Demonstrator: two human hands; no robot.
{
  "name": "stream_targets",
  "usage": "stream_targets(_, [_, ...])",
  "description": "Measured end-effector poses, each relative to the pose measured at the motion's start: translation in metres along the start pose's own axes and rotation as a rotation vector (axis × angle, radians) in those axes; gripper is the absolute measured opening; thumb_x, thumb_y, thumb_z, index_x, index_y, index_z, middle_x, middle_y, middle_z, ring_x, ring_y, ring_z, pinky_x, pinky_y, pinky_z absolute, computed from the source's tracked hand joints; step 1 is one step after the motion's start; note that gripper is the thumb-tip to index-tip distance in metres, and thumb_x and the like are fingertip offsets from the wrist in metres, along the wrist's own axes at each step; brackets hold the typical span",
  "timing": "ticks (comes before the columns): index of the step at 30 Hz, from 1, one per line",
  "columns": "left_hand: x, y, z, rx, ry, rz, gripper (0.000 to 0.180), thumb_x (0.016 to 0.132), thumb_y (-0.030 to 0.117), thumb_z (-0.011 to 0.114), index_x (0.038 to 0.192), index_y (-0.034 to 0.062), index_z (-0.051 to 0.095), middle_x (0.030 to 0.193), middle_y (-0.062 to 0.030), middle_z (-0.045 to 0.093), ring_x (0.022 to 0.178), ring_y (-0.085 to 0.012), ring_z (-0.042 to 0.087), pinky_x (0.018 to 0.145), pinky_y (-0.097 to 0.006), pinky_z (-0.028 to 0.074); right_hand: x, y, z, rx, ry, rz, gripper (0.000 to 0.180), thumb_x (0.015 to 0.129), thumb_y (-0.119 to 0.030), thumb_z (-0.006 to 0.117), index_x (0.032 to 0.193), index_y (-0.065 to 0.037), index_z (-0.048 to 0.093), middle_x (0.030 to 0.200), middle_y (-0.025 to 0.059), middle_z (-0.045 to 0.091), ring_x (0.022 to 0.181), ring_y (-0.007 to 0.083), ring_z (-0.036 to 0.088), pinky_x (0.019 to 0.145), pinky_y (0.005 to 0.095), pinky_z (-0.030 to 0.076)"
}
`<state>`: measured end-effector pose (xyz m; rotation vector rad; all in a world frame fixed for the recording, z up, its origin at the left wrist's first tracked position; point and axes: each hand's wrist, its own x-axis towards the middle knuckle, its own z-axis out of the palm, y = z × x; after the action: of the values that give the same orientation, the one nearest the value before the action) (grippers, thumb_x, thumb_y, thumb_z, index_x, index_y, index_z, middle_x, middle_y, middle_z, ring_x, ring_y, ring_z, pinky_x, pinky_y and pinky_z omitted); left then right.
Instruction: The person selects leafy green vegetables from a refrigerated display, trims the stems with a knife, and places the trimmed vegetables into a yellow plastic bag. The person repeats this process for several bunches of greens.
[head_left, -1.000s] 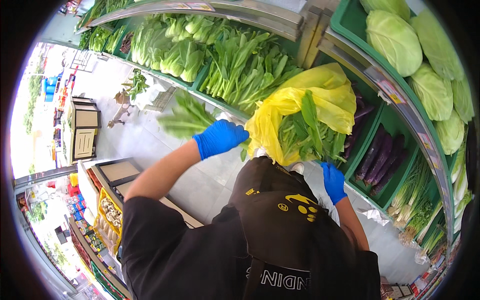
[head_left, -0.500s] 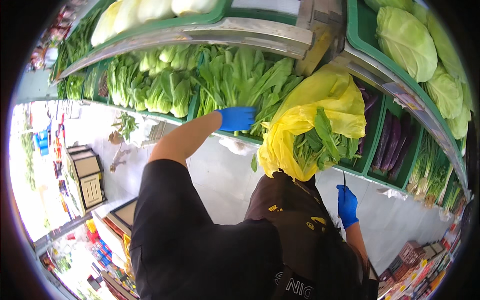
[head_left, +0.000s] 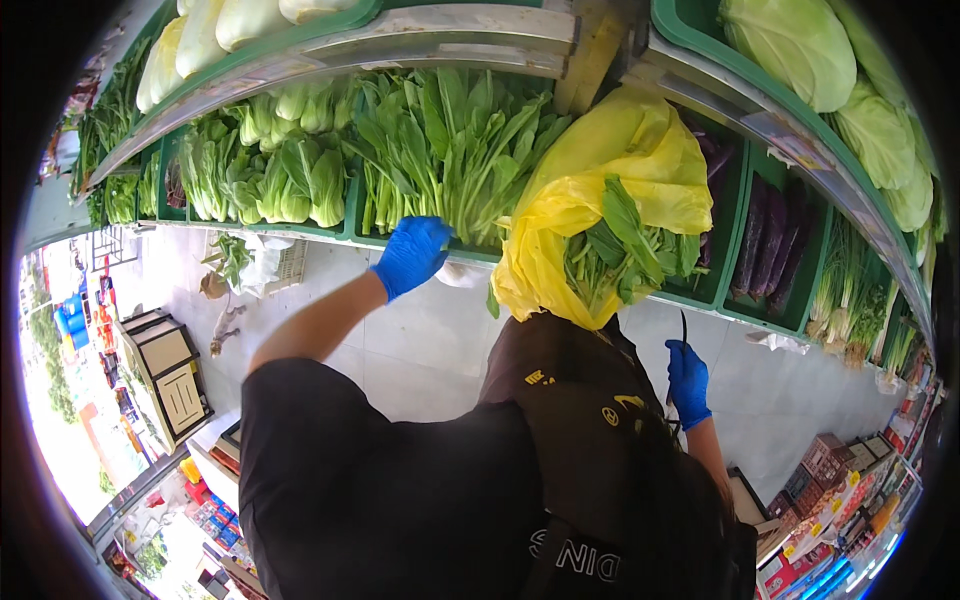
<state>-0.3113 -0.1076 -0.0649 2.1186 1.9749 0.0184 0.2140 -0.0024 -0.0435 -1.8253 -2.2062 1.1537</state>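
At the left, pak choi (head_left: 300, 185) fill one part of the green tray (head_left: 353, 205). Next to them, the left hand (head_left: 412, 255), in a blue glove, is at the front rim, just beside the stems of the greens (head_left: 450, 150). Its fingers are bent, half closed; whether they have hold of anything one cannot tell, because the back of the hand covers the palm.

The greens lie in the tray with stems toward the person and leaves away. They are probably light, the leaves soft and easy to bruise, the stems firmer and perhaps a little slippery if wet. The better place to take hold seems to be low on the stems, several together, without a hard squeeze.

To the right of these is the yellow bag (head_left: 640, 135), between the greens and the eggplants (head_left: 765, 240), its mouth toward the person and loose leaves (head_left: 630, 240) showing inside. The bag looks thin and limp, so a grip on its gathered edge should be safer than on one layer.

Below it, the right hand (head_left: 688, 385), also gloved, is closed around a thin dark tool (head_left: 684, 325), which points upward. Spring onions (head_left: 838, 290) lie farther right.
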Motion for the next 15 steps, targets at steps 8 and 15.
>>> stream_targets(8, [0.019,0.009,0.068,-0.374,0.341,-0.703,0.025,0.081,0.028,0.069,0.092,0.0065,0.061,0.082,-0.0192,0.065,0.077,-0.04,0.062,0.065,-0.047,0.049,0.035,-0.013,-0.022,-0.027,-0.148,-0.064,0.024,0.096,-0.025,0.049,0.104,-0.008,0.064,0.063,0.0093,0.059,0.057,0.0251,0.06,0.054,0.0364,0.046])
stream_targets(15, [0.015,0.023,0.048,-0.369,0.433,-0.837,0.025,0.078,0.027,0.071,0.091,0.0071,0.065,0.085,-0.0177,0.066,0.079,-0.0371,0.063,0.068,-0.045,0.05,0.069,-0.025,-0.055,0.032,-0.094,-0.158,0.027,0.096,-0.028,0.048,0.106,-0.008,0.064,0.062,0.0109,0.058,0.055,0.0257,0.059,0.054,0.0373,0.046])
